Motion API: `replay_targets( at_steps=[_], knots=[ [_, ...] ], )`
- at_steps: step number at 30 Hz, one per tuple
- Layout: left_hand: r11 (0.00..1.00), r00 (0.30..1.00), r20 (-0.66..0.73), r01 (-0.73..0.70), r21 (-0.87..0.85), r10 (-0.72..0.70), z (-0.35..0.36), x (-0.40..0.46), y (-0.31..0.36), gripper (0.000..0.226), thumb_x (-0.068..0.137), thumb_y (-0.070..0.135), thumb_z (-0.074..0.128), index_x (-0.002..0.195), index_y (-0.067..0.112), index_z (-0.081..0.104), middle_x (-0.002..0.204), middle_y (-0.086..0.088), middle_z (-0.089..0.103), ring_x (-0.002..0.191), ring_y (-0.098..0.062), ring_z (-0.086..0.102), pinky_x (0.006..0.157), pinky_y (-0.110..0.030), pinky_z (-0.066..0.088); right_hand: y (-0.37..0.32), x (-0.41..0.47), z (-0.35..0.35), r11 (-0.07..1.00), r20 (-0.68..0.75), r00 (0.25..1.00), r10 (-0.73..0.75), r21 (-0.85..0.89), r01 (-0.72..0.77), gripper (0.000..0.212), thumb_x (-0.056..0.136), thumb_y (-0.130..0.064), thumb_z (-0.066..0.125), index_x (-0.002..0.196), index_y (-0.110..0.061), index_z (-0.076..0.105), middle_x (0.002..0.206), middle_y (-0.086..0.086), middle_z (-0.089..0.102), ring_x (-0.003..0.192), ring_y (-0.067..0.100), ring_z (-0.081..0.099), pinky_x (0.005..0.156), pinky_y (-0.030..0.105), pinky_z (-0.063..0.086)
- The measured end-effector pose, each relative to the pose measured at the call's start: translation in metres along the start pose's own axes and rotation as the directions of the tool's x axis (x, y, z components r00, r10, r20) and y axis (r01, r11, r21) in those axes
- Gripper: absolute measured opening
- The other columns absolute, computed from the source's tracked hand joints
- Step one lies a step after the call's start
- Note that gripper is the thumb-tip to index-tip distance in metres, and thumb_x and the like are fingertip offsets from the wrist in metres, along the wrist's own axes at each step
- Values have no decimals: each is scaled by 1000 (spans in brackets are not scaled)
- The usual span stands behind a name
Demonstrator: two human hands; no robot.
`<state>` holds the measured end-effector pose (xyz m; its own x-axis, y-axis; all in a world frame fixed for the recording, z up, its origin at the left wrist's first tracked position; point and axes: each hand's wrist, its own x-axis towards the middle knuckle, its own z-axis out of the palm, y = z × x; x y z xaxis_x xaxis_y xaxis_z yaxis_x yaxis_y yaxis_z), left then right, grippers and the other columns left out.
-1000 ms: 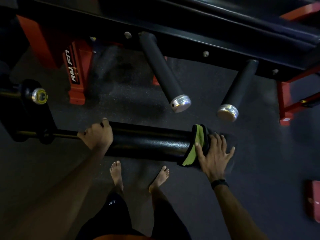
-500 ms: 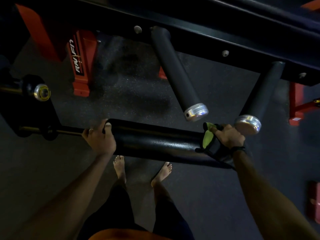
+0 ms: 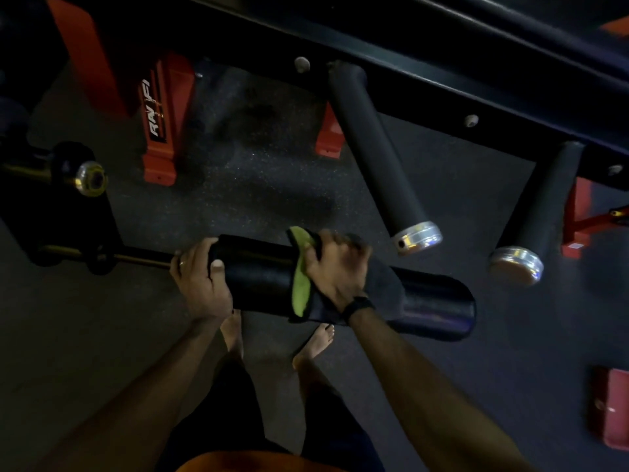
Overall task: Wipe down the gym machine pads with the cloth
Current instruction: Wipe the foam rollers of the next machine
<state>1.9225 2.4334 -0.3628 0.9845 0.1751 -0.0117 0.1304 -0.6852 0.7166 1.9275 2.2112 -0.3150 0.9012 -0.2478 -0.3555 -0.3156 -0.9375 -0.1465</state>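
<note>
Mid-wipe: left hand (image 3: 200,279) gripped the roller pad's (image 3: 258,270) end; right hand (image 3: 335,270) clamped the cloth (image 3: 301,287) around it. Next, probably, sliding toward the unwiped far end.

Both arms reach forward and down, almost straight. The left hand (image 3: 200,277) has its fingers curled over the top and its thumb at the near side, and a ring is on one finger. The right hand (image 3: 335,270) lies palm down with the fingers bent forward. A dark band is on the right wrist. Two bare feet stand below, between the arms.
</note>
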Motion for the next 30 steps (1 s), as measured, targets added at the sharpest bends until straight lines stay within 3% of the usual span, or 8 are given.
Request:
replay_targets(
  at_steps=[7, 9, 12, 14, 18, 22, 27, 30],
  knots=[
    [992, 991, -29, -129, 13, 130, 2, -6, -23, 58, 99, 35, 26, 133, 2, 59, 139, -16, 57, 129, -35, 50, 113, -64, 24, -113, 10, 6, 967, -13, 972, -237, 98, 237, 35, 96, -49, 43, 107, -20, 59, 97, 5, 69, 87, 29, 61, 81, 45, 30],
    [995, 995, -22, -98, 29, 99, 2, -9, -24, 58, 98, 34, 26, 139, 4, 54, 148, -15, 49, 139, -32, 42, 121, -56, 14, -130, 24, 4, 960, 124, 960, -252, 155, 232, 38, 97, -51, 44, 114, -20, 58, 104, 7, 69, 94, 30, 61, 85, 46, 31],
    [997, 999, 9, -32, 74, 32, -1, -7, -21, 61, 99, 41, 23, 148, 10, 44, 158, -9, 38, 147, -26, 31, 122, -45, 1, -127, 57, 5, 960, 393, 902, -181, 269, 75, 55, 95, -64, 46, 123, -19, 60, 123, 8, 65, 111, 31, 59, 100, 46, 37],
    [997, 998, 63, -23, 80, 18, -6, -8, -21, 62, 99, 42, 23, 152, 13, 37, 161, -6, 32, 149, -22, 26, 121, -44, -2, -119, 67, 5, 964, 446, 881, -157, 264, 37, 65, 91, -71, 48, 128, -19, 60, 131, 9, 62, 117, 32, 59, 101, 45, 42],
    [989, 985, 122, 130, -71, -120, -13, -10, -15, 65, 91, 34, 34, 152, 12, 36, 159, -6, 34, 147, -20, 28, 122, -54, 13, -106, 39, 5, 957, 290, 941, -175, 275, 93, 52, 94, -63, 47, 113, -18, 65, 116, 10, 69, 105, 32, 61, 94, 46, 36],
    [914, 942, 35, 333, -233, -334, -10, 14, 26, 50, 94, 30, 41, 137, 9, 56, 132, -7, 61, 132, -26, 48, 116, -22, 15, -92, -2, 12, 966, 12, 969, -245, 86, 243, 49, 91, -60, 45, 114, -21, 64, 109, 3, 69, 100, 26, 61, 89, 45, 34],
    [898, 899, 94, 410, 161, -428, -10, 28, 44, 46, 106, 38, 40, 110, 6, 73, 122, -17, 68, 129, -28, 50, 122, -43, 9, -54, 3, 0, 968, -14, 994, -110, 225, 110, 44, 92, -62, 49, 100, -25, 71, 104, 2, 72, 101, 26, 63, 92, 44, 33],
    [869, 871, 148, 424, 255, -469, -11, 33, 51, 56, 101, 54, 43, 111, 8, 73, 130, -18, 64, 136, -31, 45, 123, -46, 5, -4, 4, -12, 985, -30, 1000, 8, 172, -3, 62, 92, -76, 38, 89, -23, 70, 93, 1, 74, 94, 25, 67, 86, 37, 40]
  ],
)
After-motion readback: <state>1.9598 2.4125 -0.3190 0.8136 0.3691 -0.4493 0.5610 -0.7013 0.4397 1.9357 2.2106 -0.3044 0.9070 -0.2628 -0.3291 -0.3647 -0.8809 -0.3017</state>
